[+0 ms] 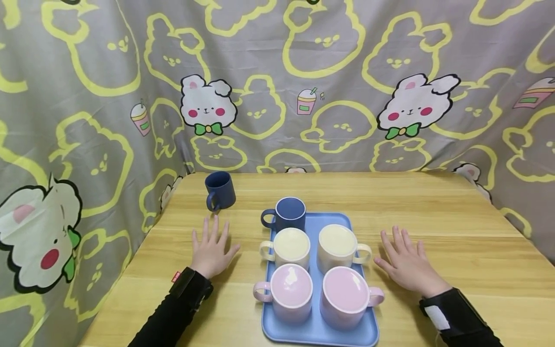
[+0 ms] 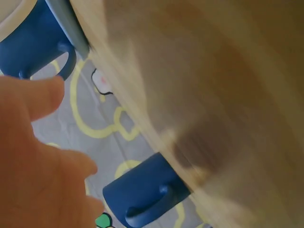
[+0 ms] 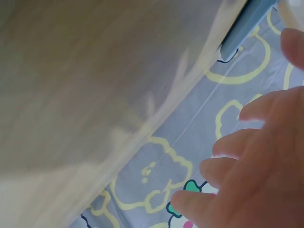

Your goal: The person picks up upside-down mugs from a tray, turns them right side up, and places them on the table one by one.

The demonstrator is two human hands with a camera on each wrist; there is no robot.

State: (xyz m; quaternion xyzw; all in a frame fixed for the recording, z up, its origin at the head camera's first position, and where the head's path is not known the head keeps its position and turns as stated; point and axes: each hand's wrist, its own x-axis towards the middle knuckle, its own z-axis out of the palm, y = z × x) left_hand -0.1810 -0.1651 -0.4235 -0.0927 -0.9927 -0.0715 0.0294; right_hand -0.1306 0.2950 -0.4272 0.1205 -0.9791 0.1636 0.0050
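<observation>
My left hand (image 1: 212, 253) is spread palm down over the table, left of a blue tray (image 1: 318, 336), holding nothing. Just beyond its fingertips a dark blue mug (image 1: 223, 193) stands upright, its handle toward me. On the right of the tray my right hand (image 1: 407, 265) has its fingers spread and holds nothing. The tray carries two pink mugs (image 1: 291, 294) in front, two cream mugs (image 1: 291, 248) behind them, and another dark blue mug (image 1: 290, 214) at the back left. Handles of the left mugs point left; those of the right ones point right.
A wooden table (image 1: 455, 202) lies under everything. Grey cloth (image 1: 269, 58) printed with yellow outlines and white rabbits hangs along the back and both sides. The tray's back right corner (image 1: 336, 218) has no mug on it.
</observation>
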